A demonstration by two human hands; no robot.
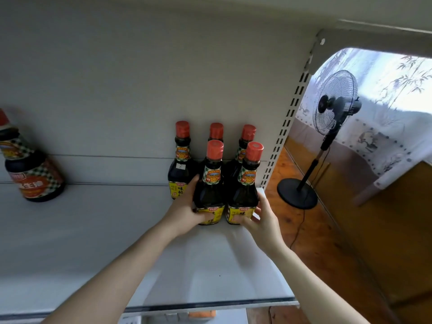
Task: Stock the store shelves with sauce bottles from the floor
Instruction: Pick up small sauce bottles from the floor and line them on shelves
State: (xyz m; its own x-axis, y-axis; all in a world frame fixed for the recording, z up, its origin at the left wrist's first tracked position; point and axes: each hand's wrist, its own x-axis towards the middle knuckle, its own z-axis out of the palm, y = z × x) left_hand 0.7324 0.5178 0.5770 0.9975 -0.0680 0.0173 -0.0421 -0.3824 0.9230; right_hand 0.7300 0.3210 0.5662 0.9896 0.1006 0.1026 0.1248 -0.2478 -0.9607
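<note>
Farthest left, a lone sauce bottle (30, 164) stands on the pale grey shelf (70, 230), well apart from the rest. It is larger than the others, red-capped, with a checked label.

Near the shelf's right end, five smaller dark bottles stand upright together, all with red caps and yellow labels. Three form a back row against the rear panel: the back-left bottle (181, 164), the back-middle bottle (216, 132), of which little more than the cap shows, and the back-right bottle (247, 133). Two more stand just in front of them, side by side and close together.

The left hand (184, 211) grasps the front-left bottle (210, 183) low on its body — fingers curled round its left side, thumb laid across the yellow label. The right hand (261, 218) grips the front-right bottle (245, 183) in mirror fashion, thumb on the label and fingers wrapped round the right side, at the shelf's right edge. Both held bottles have their bases at shelf level; whether they rest on the shelf or are held just off it cannot be told. Both bare forearms reach up from the bottom of the frame.

Right of the bottles runs the shelving's slotted upright (287, 118). Beyond it, a black pedestal fan (334, 106) stands on a wooden floor (315, 242) — its cable trailing across the boards — before a pale cloth (385, 90) printed with bamboo.
</note>
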